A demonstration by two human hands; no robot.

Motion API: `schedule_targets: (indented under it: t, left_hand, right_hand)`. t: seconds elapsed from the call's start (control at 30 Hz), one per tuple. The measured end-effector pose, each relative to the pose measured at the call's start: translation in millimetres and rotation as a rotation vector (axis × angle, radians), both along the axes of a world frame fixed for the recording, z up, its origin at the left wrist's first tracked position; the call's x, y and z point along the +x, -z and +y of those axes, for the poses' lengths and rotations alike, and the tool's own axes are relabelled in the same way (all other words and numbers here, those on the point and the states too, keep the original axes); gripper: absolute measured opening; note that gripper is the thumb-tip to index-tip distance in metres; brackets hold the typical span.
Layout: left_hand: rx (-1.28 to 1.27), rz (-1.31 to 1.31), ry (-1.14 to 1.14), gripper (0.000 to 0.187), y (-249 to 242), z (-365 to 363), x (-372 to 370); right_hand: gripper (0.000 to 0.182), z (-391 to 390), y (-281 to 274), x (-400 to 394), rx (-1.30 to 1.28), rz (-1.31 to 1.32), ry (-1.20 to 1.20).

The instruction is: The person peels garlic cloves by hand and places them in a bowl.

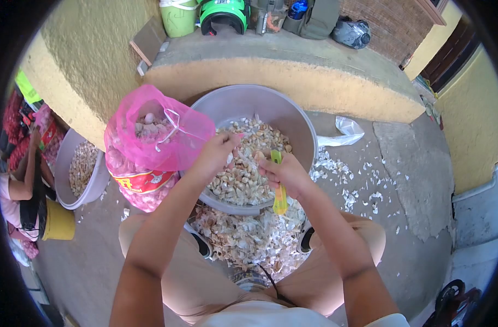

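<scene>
Unreadable yellow marking (128,184) on red label (150,181) of pink sack (118,162), illegible lettering (222,2) on green helmet (237,11)

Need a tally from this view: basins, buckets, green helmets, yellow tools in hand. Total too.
Basins: 2 (large basin, left-side basin)
Buckets: 2 (light green bucket, yellow bucket)
Green helmet: 1
Yellow tool, in the right hand: 1
Total: 6

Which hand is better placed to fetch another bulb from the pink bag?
Probably the left hand: it is closer to the pink bag, while the right hand is farther off and holds the yellow-green tool.
</scene>
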State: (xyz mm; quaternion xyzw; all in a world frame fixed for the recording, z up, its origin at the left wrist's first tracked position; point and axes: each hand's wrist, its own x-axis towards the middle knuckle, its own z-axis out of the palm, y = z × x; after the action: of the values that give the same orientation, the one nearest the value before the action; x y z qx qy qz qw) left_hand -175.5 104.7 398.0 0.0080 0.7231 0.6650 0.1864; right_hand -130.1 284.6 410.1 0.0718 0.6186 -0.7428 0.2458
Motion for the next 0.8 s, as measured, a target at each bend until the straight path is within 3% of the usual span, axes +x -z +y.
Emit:
schedule_targets:
  t: [0.17, 0.27, 0.37, 0.47, 0.8]
  left_hand:
    - [-0.246, 0.264, -0.005, 0.041, 4, 5, 6]
    - [-0.138, 0.233, 0.036, 0.04, -5, 9, 12]
    - [-0.374, 0.109, 0.321, 0.041, -11, 11, 15]
    - [-0.249, 0.115, 0.267, 0.043, -3, 14, 15]
    - [-0.185, 0.033, 0.271, 0.042, -13, 3, 4]
  right_hand:
    - [0.025, -2, -1, 0, 0.169, 0.129, 0.006]
    - [0.026, -2, 4, -2, 0.434, 0.319, -0.019]
    - [0.025, -2, 16, -4, 0.594, 0.551, -0.008]
    - [0.023, -6, 8, -3, 0.648, 0.618, -0.001]
    - [0.02, -16, -15, -3, 0.703, 0.706, -0.005]
